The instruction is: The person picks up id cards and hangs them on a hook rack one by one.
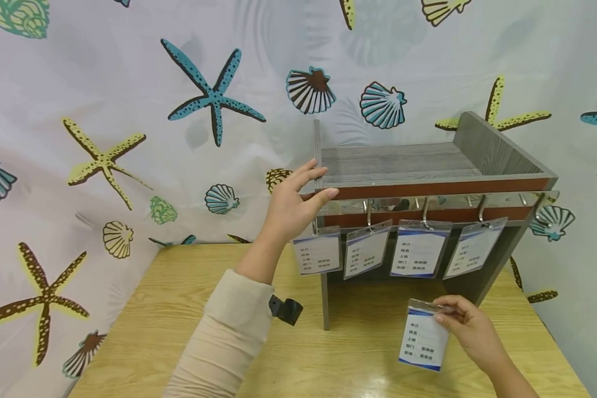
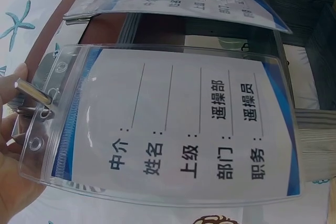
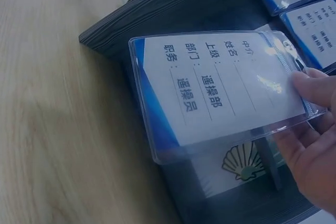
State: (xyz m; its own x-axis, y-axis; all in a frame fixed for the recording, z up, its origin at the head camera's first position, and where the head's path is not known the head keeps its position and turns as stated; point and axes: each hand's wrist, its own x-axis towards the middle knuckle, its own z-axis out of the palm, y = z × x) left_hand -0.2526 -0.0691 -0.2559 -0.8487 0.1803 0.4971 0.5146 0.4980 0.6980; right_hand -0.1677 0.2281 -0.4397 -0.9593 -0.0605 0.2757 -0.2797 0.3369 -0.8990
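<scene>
My right hand (image 1: 470, 329) pinches a clear badge holder (image 1: 423, 342) by its top edge, thumb in front. Its white card with blue corners and Chinese print faces me, low in front of a grey wood-grain shelf unit (image 1: 497, 149). My left hand (image 1: 291, 204) rests at the unit's left front corner, fingers extended over the side panel and thumb along the front. Close below it hangs the leftmost badge (image 1: 318, 254), large in the left wrist view on its metal hook (image 2: 34, 92). Several badges hang in a row from the metal hook rail (image 1: 393, 205).
The rightmost hook (image 1: 541, 215) on the rail bears no badge. The unit stands on a light wooden table (image 1: 179, 309). Behind it hangs a pale curtain (image 1: 144, 72) printed with starfish and shells. A black mount (image 1: 286, 309) is worn at my left wrist.
</scene>
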